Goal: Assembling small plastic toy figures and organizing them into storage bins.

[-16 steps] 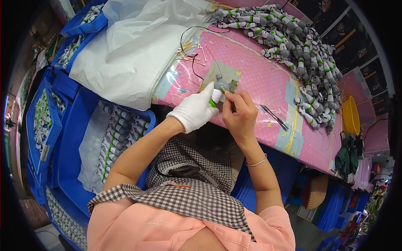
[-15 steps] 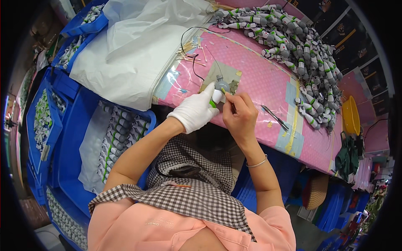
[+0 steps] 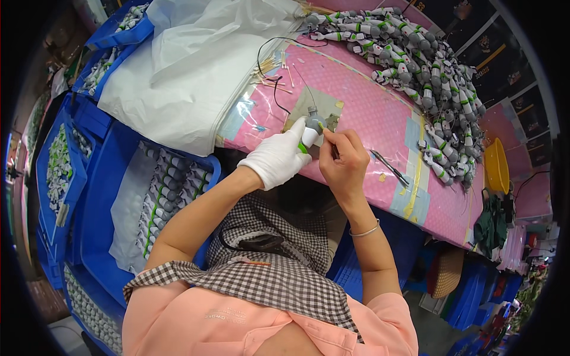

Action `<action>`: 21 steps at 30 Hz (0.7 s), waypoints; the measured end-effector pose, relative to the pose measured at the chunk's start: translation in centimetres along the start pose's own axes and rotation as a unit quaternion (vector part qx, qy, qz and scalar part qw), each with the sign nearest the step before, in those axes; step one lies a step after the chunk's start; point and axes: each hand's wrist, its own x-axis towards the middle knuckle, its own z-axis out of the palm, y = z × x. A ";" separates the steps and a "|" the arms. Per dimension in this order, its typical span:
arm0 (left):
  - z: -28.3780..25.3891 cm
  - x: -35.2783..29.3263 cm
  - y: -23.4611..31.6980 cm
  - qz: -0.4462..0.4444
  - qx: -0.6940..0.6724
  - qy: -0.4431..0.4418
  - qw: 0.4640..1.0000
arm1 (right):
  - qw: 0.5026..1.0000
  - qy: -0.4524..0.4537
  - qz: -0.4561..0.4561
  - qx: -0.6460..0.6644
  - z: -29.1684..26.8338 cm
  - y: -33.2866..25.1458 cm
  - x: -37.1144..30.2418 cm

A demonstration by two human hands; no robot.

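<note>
My left hand (image 3: 274, 157), in a white glove, grips a small white figurine (image 3: 310, 135) with a grey rounded top and a green band. The figurine is tilted over a beige square mat (image 3: 328, 102) at the table's near edge. My right hand (image 3: 345, 161) is bare, its thumb and forefinger pinched close to the grey top. A small yellow-green bit (image 3: 321, 125) shows at those fingertips, touching or right beside the grey part. What the pinch holds is too small to make out.
Several cotton swabs (image 3: 284, 83) and a thin black cord (image 3: 259, 56) lie beyond the mat. Black tweezers (image 3: 389, 168) rest to the right. Similar figurines (image 3: 436, 77) are heaped at the far right. A blue bin (image 3: 98, 196) with more of them stands at my left, beside white sheeting (image 3: 172, 83).
My right fingertips have shifted slightly, showing more of the grey top and the yellow-green bit. My left hand still grips the figurine in nearly the same place.
</note>
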 end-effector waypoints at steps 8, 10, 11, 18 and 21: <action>-0.2 -0.1 0.1 0.007 -0.007 -0.009 1.000 | 0.999 -0.039 -0.031 -0.008 -0.5 0.2 -0.6; -0.4 -0.1 0.0 0.008 -0.001 -0.011 1.000 | 0.999 -0.038 -0.012 -0.014 -0.4 0.1 -0.9; -0.3 -0.1 -0.3 0.011 -0.009 -0.018 1.000 | 0.999 -0.041 -0.008 0.004 -0.2 -0.2 -1.6; 0.2 0.6 -1.0 -0.019 -0.033 -0.033 0.999 | 0.999 -0.027 -0.016 0.007 -0.2 0.4 -1.5; 0.5 0.4 -1.1 0.009 -0.015 -0.006 1.000 | 0.998 -0.042 -0.049 0.009 -0.4 0.4 -1.9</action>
